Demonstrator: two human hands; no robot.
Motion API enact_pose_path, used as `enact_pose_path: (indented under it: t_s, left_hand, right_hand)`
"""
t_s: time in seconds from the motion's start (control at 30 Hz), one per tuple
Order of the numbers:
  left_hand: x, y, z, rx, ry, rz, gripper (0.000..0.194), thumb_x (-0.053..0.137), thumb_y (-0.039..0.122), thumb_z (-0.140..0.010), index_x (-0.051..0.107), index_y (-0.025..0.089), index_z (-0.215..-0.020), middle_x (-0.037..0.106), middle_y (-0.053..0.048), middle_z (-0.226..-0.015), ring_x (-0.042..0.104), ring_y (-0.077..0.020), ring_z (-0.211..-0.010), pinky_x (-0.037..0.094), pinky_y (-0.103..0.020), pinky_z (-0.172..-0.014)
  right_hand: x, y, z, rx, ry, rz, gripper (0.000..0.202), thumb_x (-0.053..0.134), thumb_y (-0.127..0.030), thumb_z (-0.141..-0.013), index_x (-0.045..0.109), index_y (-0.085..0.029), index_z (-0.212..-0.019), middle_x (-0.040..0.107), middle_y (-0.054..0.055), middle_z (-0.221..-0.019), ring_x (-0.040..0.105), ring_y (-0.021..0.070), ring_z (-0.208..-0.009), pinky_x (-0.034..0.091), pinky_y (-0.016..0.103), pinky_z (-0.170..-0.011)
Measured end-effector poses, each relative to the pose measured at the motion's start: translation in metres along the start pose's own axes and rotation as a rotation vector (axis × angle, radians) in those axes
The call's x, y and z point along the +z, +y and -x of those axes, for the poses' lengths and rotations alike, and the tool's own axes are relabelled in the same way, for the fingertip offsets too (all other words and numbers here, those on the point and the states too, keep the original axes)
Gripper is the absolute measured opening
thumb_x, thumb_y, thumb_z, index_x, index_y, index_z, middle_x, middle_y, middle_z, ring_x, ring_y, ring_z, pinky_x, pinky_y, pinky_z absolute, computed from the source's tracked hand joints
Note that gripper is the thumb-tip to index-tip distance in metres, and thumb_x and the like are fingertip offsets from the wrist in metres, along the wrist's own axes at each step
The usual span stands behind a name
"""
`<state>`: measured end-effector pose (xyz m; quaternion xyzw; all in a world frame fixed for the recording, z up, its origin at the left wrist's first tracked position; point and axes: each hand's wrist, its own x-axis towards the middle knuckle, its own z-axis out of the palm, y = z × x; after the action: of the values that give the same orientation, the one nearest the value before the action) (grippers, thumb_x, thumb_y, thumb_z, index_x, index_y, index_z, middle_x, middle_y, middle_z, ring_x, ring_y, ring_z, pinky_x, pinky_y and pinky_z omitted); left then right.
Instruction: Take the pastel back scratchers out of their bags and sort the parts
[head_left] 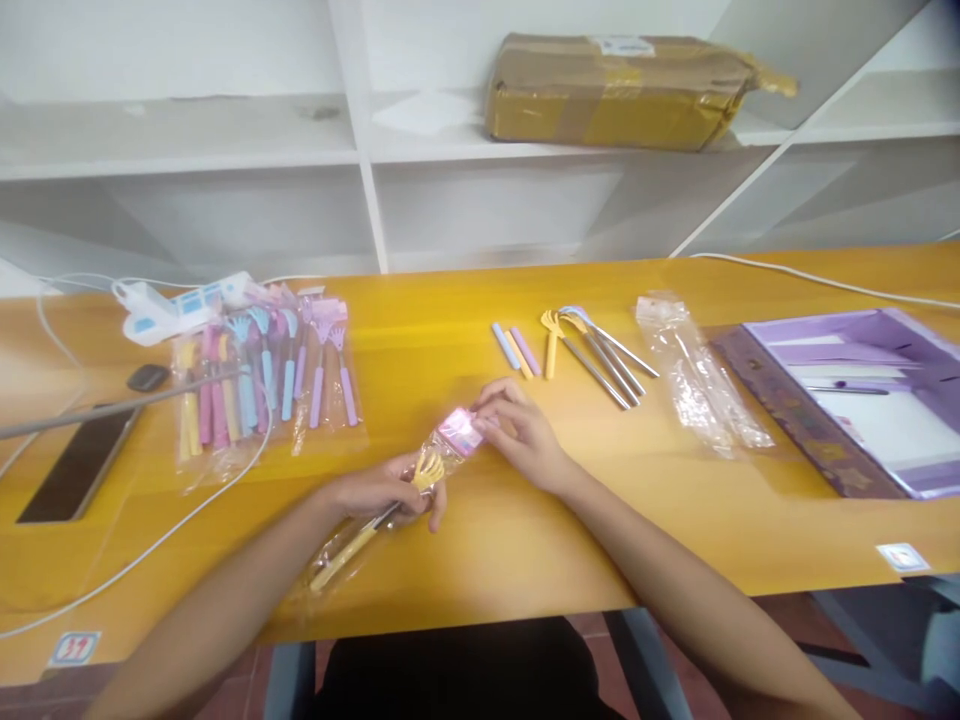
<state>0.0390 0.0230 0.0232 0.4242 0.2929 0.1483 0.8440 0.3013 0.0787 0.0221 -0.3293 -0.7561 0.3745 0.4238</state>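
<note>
My left hand point(396, 490) is closed around a clear bag holding a yellow back scratcher point(352, 556) with a hand-shaped head and metal rod. My right hand point(520, 432) pinches the pink header card point(460, 432) at the bag's top end. Beyond the right hand lie loose blue, yellow and purple handle sleeves point(516, 350). Beside them are several unbagged scratchers with bare metal rods point(604, 362). Clear plastic bags point(697, 375) lie farther right. Several bagged scratchers point(266, 370) in yellow, pink, blue and purple are piled on the left.
A white power strip point(187, 308) sits behind the left pile, with cables across the table point(420, 340). A dark phone point(79, 465) lies at the left. On the right stands a purple box point(847, 400) with papers. A taped carton point(615, 92) rests on the shelf.
</note>
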Motion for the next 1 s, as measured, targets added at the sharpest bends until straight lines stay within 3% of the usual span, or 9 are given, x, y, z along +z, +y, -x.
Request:
enact_pose_path:
  t_s: [0.2, 0.3, 0.43, 0.57, 0.67, 0.73, 0.8, 0.93, 1.0]
  left_hand:
    - [-0.005, -0.004, 0.002, 0.003, 0.001, 0.013, 0.053, 0.068, 0.017, -0.074, 0.059, 0.015, -0.126, 0.072, -0.001, -0.074, 0.041, -0.0081, -0.046, 0.030, -0.020, -0.044]
    - [-0.010, -0.004, 0.003, 0.038, -0.044, 0.029, 0.059, 0.069, 0.018, -0.076, 0.062, 0.012, -0.134, 0.072, -0.002, -0.072, 0.040, -0.0084, -0.044, 0.027, -0.020, -0.042]
    - [-0.013, -0.004, 0.004, 0.042, -0.057, 0.003, 0.037, 0.069, 0.031, -0.090, 0.073, 0.007, -0.118, 0.073, -0.008, -0.070, 0.039, -0.0080, -0.043, 0.027, -0.022, -0.042]
    - [-0.010, -0.002, 0.002, 0.002, -0.069, -0.079, 0.034, 0.070, 0.042, -0.096, 0.076, 0.009, -0.103, 0.073, -0.009, -0.069, 0.050, -0.0106, -0.050, 0.036, -0.023, -0.051]
    - [-0.005, -0.003, -0.001, 0.021, -0.090, -0.143, 0.036, 0.074, 0.046, -0.097, 0.077, 0.011, -0.105, 0.076, -0.011, -0.080, 0.065, -0.0154, -0.067, 0.049, -0.026, -0.066]
    - [-0.001, -0.004, -0.002, 0.078, -0.076, -0.117, 0.038, 0.078, 0.045, -0.095, 0.076, 0.012, -0.112, 0.078, -0.015, -0.101, 0.074, -0.0213, -0.089, 0.057, -0.032, -0.083]
    - [0.000, -0.006, -0.003, 0.113, -0.079, -0.052, 0.041, 0.080, 0.044, -0.094, 0.073, 0.013, -0.119, 0.075, -0.018, -0.118, 0.074, -0.0260, -0.105, 0.058, -0.040, -0.096]
    - [-0.004, -0.009, -0.003, 0.071, -0.147, -0.003, 0.048, 0.078, 0.044, -0.096, 0.064, 0.016, -0.131, 0.075, -0.015, -0.111, 0.078, -0.0245, -0.090, 0.060, -0.039, -0.084]
    - [-0.007, -0.009, -0.003, 0.055, -0.153, -0.027, 0.050, 0.078, 0.046, -0.096, 0.061, 0.016, -0.133, 0.075, -0.014, -0.107, 0.076, -0.0213, -0.080, 0.059, -0.033, -0.076]
  right_hand:
    - [-0.025, 0.015, -0.008, 0.096, 0.182, 0.028, 0.029, 0.059, -0.044, -0.106, 0.067, -0.022, -0.088, 0.056, 0.007, -0.104, 0.059, 0.0221, -0.105, 0.047, 0.042, -0.105]
    - [-0.032, 0.020, -0.009, 0.083, 0.025, 0.134, 0.029, 0.057, -0.043, -0.107, 0.067, -0.022, -0.089, 0.056, 0.008, -0.105, 0.059, 0.0229, -0.105, 0.049, 0.042, -0.102]
    - [-0.027, 0.018, -0.005, 0.098, -0.115, 0.269, 0.024, 0.059, -0.043, -0.105, 0.071, -0.022, -0.109, 0.058, 0.011, -0.114, 0.061, 0.0249, -0.103, 0.052, 0.045, -0.098]
    - [-0.010, 0.004, -0.001, 0.089, -0.224, 0.047, 0.044, 0.069, -0.051, -0.099, 0.066, -0.023, -0.132, 0.062, 0.010, -0.116, 0.061, 0.0225, -0.095, 0.055, 0.040, -0.088]
    - [0.007, -0.008, 0.001, 0.075, -0.395, -0.130, 0.038, 0.064, -0.055, -0.102, 0.069, -0.022, -0.121, 0.066, 0.006, -0.105, 0.060, 0.0195, -0.091, 0.053, 0.035, -0.087]
    - [0.015, -0.013, 0.001, 0.114, -0.390, -0.176, 0.038, 0.054, -0.054, -0.107, 0.071, -0.020, -0.103, 0.066, 0.004, -0.094, 0.060, 0.0181, -0.087, 0.052, 0.033, -0.086]
    - [0.018, -0.014, 0.001, 0.201, -0.231, -0.203, 0.045, 0.054, -0.059, -0.106, 0.069, -0.019, -0.091, 0.066, 0.003, -0.086, 0.060, 0.0175, -0.082, 0.052, 0.032, -0.081]
    - [0.005, -0.009, -0.001, 0.350, 0.415, -0.194, 0.051, 0.055, -0.069, -0.101, 0.066, -0.021, -0.089, 0.060, 0.000, -0.071, 0.054, 0.0149, -0.064, 0.047, 0.027, -0.061]
    - [-0.007, -0.008, -0.003, 0.330, 0.475, -0.153, 0.049, 0.058, -0.067, -0.100, 0.066, -0.021, -0.088, 0.054, -0.002, -0.062, 0.049, 0.0137, -0.058, 0.043, 0.026, -0.057]
